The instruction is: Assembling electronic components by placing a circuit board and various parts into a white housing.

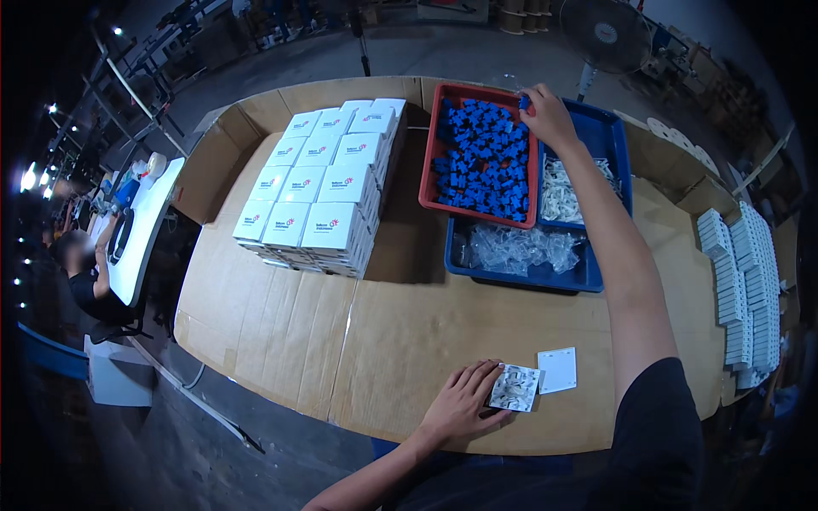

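My left hand (464, 398) grips the left edge of a white square plastic housing (514, 388), its inside facing up with small metallic-looking and pale parts in it. Just right of the housing lies a flat white square cover (558, 370). My right arm stretches far forward, and my right hand (548, 117) pinches a small blue plastic part (524, 102) at the upper right rim of a red tray (426, 183). Many similar blue connector-like pieces (481, 157) fill that tray. What exactly the pinched piece is cannot be made out.
Blue trays (460, 271) hold clear plastic pieces (528, 247) and small white parts (562, 192). Stacked white boxes (315, 183) stand left on the cardboard-covered table (409, 358); white housings (741, 289) are stacked at right. Another person (94, 272) sits at a white table (149, 230).
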The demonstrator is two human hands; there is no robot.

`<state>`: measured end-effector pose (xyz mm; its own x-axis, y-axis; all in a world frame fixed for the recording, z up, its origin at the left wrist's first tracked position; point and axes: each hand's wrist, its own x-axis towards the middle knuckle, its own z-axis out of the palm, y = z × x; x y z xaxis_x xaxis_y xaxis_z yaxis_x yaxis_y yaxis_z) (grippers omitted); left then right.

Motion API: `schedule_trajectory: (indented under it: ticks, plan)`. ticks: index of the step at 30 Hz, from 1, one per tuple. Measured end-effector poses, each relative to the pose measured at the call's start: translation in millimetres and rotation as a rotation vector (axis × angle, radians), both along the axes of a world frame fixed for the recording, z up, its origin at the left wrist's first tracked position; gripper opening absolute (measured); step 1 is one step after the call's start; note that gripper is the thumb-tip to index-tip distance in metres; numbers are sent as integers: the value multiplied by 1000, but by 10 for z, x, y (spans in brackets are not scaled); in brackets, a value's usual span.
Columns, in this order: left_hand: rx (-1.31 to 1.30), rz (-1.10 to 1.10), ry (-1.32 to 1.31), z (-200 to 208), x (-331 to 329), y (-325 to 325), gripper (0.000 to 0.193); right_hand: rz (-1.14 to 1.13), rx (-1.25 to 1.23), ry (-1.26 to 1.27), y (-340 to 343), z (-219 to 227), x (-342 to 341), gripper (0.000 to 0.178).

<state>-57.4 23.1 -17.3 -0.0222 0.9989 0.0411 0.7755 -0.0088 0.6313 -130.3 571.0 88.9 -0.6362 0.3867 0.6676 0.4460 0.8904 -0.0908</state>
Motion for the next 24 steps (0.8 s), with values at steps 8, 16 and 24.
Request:
schedule_trajectory:
  ticks: [8, 16, 24]
  plan:
    - [-29, 17, 26, 217, 69, -12, 87, 355, -233, 463, -1769, 835, 1235, 38]
    - [81, 34, 29, -29, 89, -50, 96, 638, -598, 725, -2888, 922, 2206, 44]
    - [142, 64, -6, -219, 108, -5, 98, 536, -846, 877, -3385, 569, 2575, 45]
